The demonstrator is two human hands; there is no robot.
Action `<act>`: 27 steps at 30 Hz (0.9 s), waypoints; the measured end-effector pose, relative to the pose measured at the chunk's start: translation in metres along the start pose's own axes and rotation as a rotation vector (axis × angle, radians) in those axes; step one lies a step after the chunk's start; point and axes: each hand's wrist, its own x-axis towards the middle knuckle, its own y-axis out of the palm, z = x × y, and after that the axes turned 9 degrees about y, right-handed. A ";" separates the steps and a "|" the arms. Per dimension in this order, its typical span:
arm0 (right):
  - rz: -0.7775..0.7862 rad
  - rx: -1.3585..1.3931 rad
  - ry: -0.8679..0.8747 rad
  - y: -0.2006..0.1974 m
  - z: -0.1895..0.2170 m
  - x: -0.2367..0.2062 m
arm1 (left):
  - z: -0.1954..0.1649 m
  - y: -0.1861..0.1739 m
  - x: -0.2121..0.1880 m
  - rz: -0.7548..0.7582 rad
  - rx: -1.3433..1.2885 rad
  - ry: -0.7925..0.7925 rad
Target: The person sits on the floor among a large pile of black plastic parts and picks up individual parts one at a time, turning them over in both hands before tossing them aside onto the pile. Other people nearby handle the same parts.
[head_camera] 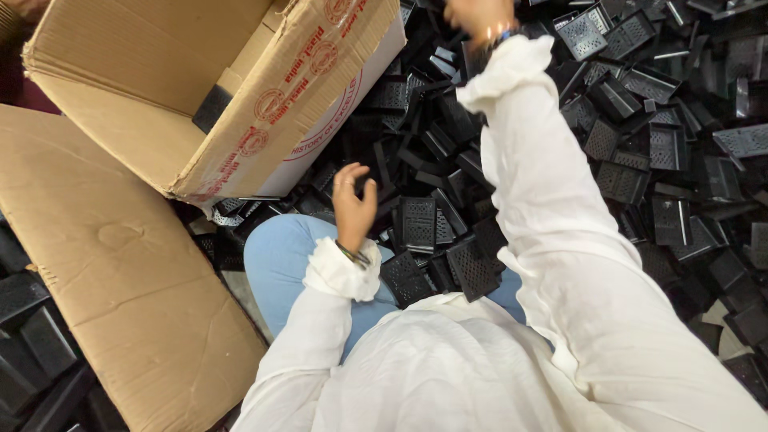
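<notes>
My left hand [353, 204] is low near my knee, its fingers curled around a small black plastic piece. My right hand [478, 18] is stretched far forward to the top edge of the view and is blurred; whether it holds anything cannot be told. Both arms wear white sleeves. Under and around the hands lies a big heap of black perforated plastic parts [640, 144]. An open cardboard box [200, 88] with red print tilts at upper left, just left of my left hand.
A flattened sheet of cardboard [104, 272] covers the floor at left. More black parts [32, 344] are stacked at the lower left corner. My knee in blue trousers [280, 256] rests between the cardboard and the heap.
</notes>
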 end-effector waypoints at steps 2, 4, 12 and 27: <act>0.012 -0.084 -0.047 0.009 -0.017 -0.029 | 0.028 0.006 0.003 -0.065 -0.065 -0.099; 0.046 -0.197 -0.028 0.020 -0.033 -0.068 | 0.048 0.014 0.007 -0.141 -0.265 -0.330; 0.069 -0.264 0.067 0.031 -0.057 -0.159 | 0.065 0.024 0.002 -0.159 -0.593 -0.442; 0.225 0.395 -0.089 0.058 0.050 -0.260 | 0.025 -0.039 0.018 -0.148 -1.214 -0.515</act>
